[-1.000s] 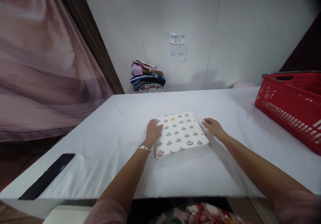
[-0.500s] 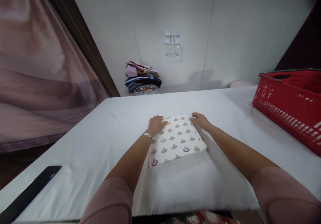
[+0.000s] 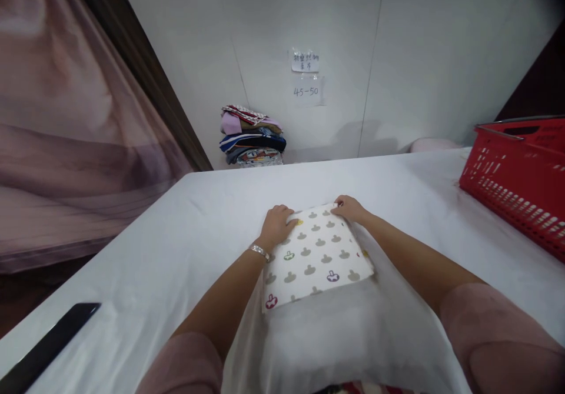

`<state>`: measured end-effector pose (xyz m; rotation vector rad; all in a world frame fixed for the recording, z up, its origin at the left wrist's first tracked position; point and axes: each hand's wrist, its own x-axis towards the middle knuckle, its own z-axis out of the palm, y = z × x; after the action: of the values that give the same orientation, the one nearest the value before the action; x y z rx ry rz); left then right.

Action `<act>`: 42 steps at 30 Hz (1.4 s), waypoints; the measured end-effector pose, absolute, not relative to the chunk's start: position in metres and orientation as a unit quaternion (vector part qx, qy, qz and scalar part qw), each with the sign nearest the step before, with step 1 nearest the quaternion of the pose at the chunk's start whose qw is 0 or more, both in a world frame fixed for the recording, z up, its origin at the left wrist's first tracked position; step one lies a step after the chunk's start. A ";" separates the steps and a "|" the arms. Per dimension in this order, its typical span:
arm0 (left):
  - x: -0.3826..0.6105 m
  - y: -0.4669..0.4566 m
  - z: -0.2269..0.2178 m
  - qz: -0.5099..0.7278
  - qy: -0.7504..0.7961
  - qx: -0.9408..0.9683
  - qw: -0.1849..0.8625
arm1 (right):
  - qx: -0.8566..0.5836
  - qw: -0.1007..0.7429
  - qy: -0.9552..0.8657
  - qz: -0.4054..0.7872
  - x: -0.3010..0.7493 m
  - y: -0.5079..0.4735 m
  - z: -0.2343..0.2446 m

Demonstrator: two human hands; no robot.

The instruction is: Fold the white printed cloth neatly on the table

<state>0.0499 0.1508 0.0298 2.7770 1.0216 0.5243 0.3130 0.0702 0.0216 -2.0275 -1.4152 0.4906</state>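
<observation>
A folded white cloth (image 3: 315, 253) printed with grey mushroom-like shapes and a few coloured ones lies in front of me on a white table cover (image 3: 212, 223). My left hand (image 3: 277, 226) grips its upper left edge, thumb on top; a silvery bracelet (image 3: 260, 252) circles that wrist. At the far right corner, my right hand (image 3: 350, 209) pinches the cloth between thumb and fingers. Several layers show along the cloth's right side. Below its near edge, thin white fabric hangs toward my lap.
A red plastic basket (image 3: 521, 188) stands on the table at right. A dark flat object (image 3: 53, 347) lies near the left edge. Against the wall rises a stack of folded fabrics (image 3: 252, 136), with paper notes (image 3: 306, 91) above. A pink curtain (image 3: 75, 117) hangs at left.
The folded cloth sits slightly lower and looks larger, its near edge closer to me. Both hands keep their places on it. My view has shifted a little.
</observation>
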 end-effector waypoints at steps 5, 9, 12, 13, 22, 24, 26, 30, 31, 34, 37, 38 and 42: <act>0.051 0.152 0.031 0.165 0.346 0.918 0.097 | -0.763 0.334 -0.535 0.143 0.303 0.065 0.024; 0.054 0.157 0.034 0.154 0.365 0.910 0.125 | -0.763 0.347 -0.528 0.137 0.299 0.068 0.028; 0.058 0.160 0.034 0.135 0.392 0.901 0.132 | -0.766 0.339 -0.527 0.142 0.301 0.079 0.024; 0.060 0.160 0.033 0.131 0.403 0.897 0.127 | -0.767 0.329 -0.530 0.149 0.303 0.083 0.021; 0.063 0.161 0.020 0.161 0.417 0.889 0.101 | -0.771 0.311 -0.516 0.206 0.310 0.086 0.013; 0.061 0.162 0.021 0.166 0.422 0.885 0.109 | -0.770 0.334 -0.492 0.232 0.309 0.076 0.017; 0.059 0.160 0.025 0.187 0.425 0.878 0.116 | -0.762 0.364 -0.473 0.252 0.307 0.062 0.020; 0.056 0.133 0.036 0.236 0.381 0.885 0.127 | -0.742 0.397 -0.447 0.302 0.308 0.027 0.021; 0.057 0.120 0.040 0.235 0.356 0.894 0.136 | -0.739 0.400 -0.439 0.319 0.309 0.018 0.021; 0.062 0.072 0.048 0.206 0.284 0.920 0.176 | -0.738 0.402 -0.411 0.354 0.308 -0.005 0.023; 0.070 0.025 0.052 0.163 0.240 0.939 0.186 | -0.737 0.410 -0.383 0.377 0.304 -0.021 0.027; 0.072 0.013 0.052 0.154 0.226 0.944 0.183 | -0.733 0.415 -0.377 0.385 0.302 -0.026 0.028; 0.080 -0.014 0.043 0.136 0.214 0.956 0.149 | -0.716 0.426 -0.363 0.417 0.295 -0.043 0.033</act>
<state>0.0803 -0.0140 0.0433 2.7476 0.6154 0.3913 0.2950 -0.0433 0.0327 -1.7895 -0.9087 1.0437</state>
